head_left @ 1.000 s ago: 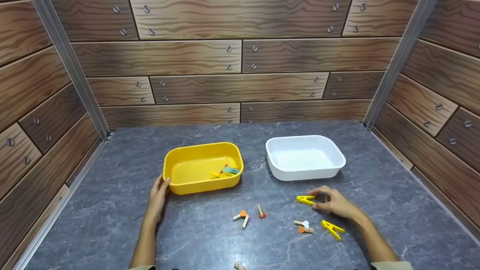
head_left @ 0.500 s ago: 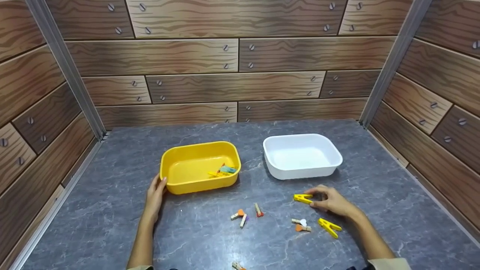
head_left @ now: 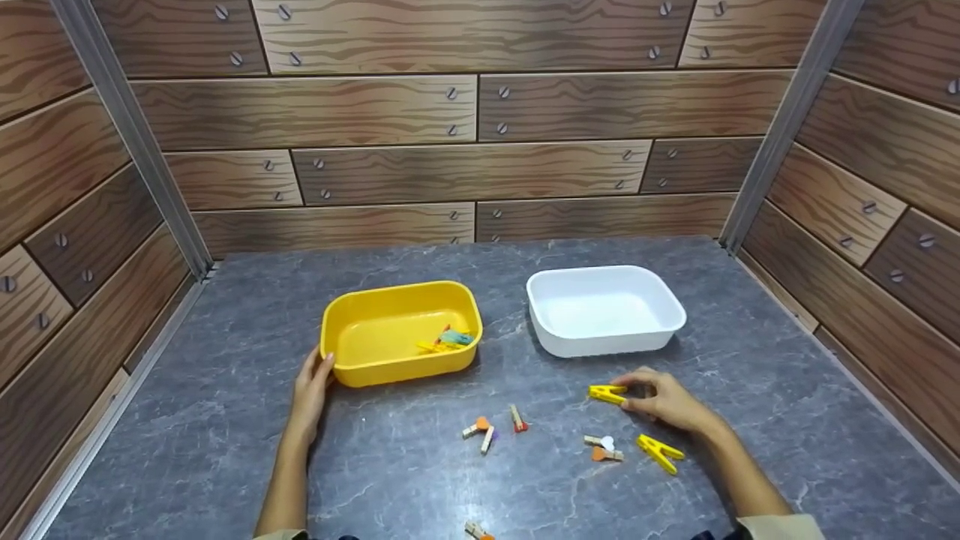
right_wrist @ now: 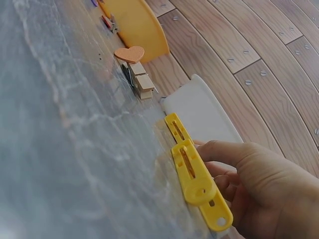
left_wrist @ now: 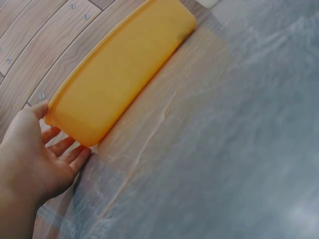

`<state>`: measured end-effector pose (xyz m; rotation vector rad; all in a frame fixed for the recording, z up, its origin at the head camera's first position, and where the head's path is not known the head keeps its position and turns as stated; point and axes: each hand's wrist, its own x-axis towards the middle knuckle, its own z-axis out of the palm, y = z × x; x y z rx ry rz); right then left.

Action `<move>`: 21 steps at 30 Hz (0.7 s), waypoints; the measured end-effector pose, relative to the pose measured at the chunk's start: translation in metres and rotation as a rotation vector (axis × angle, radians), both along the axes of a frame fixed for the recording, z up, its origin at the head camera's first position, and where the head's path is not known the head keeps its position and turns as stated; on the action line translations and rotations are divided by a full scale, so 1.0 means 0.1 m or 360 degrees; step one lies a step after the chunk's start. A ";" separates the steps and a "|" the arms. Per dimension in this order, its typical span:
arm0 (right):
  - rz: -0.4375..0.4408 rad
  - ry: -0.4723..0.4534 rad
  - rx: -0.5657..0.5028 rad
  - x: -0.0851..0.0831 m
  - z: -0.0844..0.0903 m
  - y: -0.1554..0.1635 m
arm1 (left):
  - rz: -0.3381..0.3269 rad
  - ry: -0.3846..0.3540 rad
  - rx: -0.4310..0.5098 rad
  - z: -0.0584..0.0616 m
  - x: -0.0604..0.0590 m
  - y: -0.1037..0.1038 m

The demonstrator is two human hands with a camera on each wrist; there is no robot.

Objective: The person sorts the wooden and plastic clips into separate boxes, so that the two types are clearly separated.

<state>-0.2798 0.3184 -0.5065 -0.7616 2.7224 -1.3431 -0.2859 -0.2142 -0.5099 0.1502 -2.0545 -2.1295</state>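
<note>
Right wrist view shows the fingers (right_wrist: 224, 154) of the right hand (head_left: 667, 405) curled close round a yellow clothes peg (right_wrist: 197, 181), pinching its back end while the peg lies flat on the grey table (head_left: 420, 480). From the head view, this peg (head_left: 607, 393) sits just in front of the white tub (head_left: 606, 309), near its front wall but not touching it. To lift it well, I think the thumb and first finger should squeeze the two flat sides evenly, near the middle, so the peg does not spin or pop out. It looks like smooth, slippery plastic, so a firm, gentle pinch seems best, and a straight lift up before any move sideways. A second yellow peg (head_left: 660, 453) lies just beside the wrist, so the arm should rise without brushing it. Two small wooden pegs with a heart shape (head_left: 604, 448) lie close by too, and three more little pegs (head_left: 491, 431) lie nearer the middle of the table. The left hand (head_left: 311, 394) has its fingers fairly straight and relaxed, with the thumb on the rim, resting against the corner of the yellow tub (head_left: 352, 367). That tub has a few coloured pegs (head_left: 448, 341) inside it. Keeping that hand there looks wise, so the tub stays put.
</note>
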 end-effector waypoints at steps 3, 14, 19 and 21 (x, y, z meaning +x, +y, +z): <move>-0.0002 -0.0024 0.0006 0.02 0.04 -0.02 | 0.0002 0.0002 -0.0005 0.00 0.00 0.00; -0.0020 -0.0083 -0.0006 0.19 0.37 -0.15 | 0.0000 -0.0015 0.0008 -0.01 -0.01 0.03; -0.0012 -0.0117 -0.0027 0.19 0.41 -0.18 | 0.0003 -0.0020 -0.0019 0.00 0.00 0.01; -0.0015 -0.0132 -0.0032 0.20 0.43 -0.20 | 0.0001 -0.0028 -0.0031 0.01 0.01 0.01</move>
